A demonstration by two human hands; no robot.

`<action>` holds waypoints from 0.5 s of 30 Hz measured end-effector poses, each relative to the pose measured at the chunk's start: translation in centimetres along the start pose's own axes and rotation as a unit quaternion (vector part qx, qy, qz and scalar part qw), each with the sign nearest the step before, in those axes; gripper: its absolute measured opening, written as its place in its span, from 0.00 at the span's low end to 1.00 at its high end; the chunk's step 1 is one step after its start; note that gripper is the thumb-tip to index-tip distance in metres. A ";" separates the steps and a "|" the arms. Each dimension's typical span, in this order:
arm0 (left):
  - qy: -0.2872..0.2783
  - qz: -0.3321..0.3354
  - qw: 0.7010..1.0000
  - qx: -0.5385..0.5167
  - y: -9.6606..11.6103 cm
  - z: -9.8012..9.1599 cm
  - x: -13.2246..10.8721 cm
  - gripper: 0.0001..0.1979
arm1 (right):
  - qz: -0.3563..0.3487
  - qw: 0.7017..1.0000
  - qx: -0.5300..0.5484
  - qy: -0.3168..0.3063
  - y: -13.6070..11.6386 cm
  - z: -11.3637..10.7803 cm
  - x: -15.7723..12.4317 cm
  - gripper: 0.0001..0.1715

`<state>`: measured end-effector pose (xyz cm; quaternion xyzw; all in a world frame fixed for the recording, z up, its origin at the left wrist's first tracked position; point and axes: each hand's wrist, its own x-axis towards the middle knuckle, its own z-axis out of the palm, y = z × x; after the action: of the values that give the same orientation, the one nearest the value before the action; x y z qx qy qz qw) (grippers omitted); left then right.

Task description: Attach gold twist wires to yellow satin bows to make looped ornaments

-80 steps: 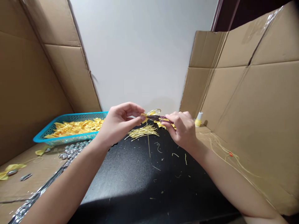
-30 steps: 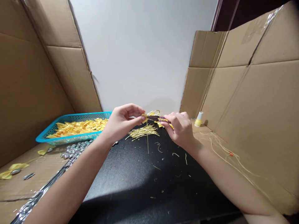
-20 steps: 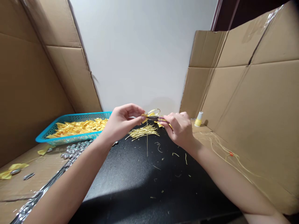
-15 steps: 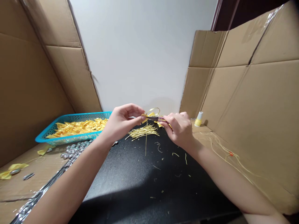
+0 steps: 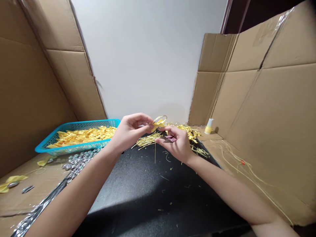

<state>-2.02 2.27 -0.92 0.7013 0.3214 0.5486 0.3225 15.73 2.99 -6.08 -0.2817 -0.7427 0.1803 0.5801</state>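
A: Left hand [image 5: 132, 130] up over the table [image 5: 148, 197], thumb and finger pinching the yellow bow [image 5: 160, 122]; a gold loop [image 5: 162, 116] arcs above it!

B: And the right hand [image 5: 179, 141] sits just beside, palm side showing, the dark tool [image 5: 169, 139] lying across it; thumb and forefinger spread apart, other fingers curled; how firmly they grip, I cannot tell.

A: Forefinger tip right up by the bow; touching or not, can you call it?

B: Cannot tell from here; but the bow is mid-picture, between the two hands, off the table; a thin strand [image 5: 155, 154] hangs straight down below it!

A: Gold wires [image 5: 148, 140] lie in a bunch behind that strand; past the right hand there's a yellow heap [image 5: 194, 133], and a smaller pile of strands [image 5: 200, 151] nearer the table's edge.

B: Over on the left, the blue basket [image 5: 40, 148], well filled with yellow pieces [image 5: 86, 135]; silver beads [image 5: 80, 161] are massed in front of it, partly behind the left forearm.

A: Far right, the cone [image 5: 208, 126] stands upright on cardboard; loose string [image 5: 229, 153] trails near it, with a small orange bit [image 5: 243, 162] on the string!
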 end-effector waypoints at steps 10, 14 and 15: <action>-0.041 0.016 0.998 -0.034 0.0 0.1 -0.3 0.07 | -0.020 0.999 0.014 0.033 -0.2 1.1 0.1 0.11; -0.028 0.064 0.997 0.007 0.0 0.3 -0.3 0.02 | -0.062 0.998 0.000 0.009 -0.3 0.8 0.0 0.07; -0.020 0.076 0.997 0.019 0.0 0.3 -0.3 0.01 | -0.070 0.998 -0.001 0.002 -0.3 0.8 0.0 0.06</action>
<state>-1.79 1.99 -1.16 0.7407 0.2710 0.5510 0.2726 14.93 2.79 -6.06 -0.2300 -0.7597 0.1383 0.5923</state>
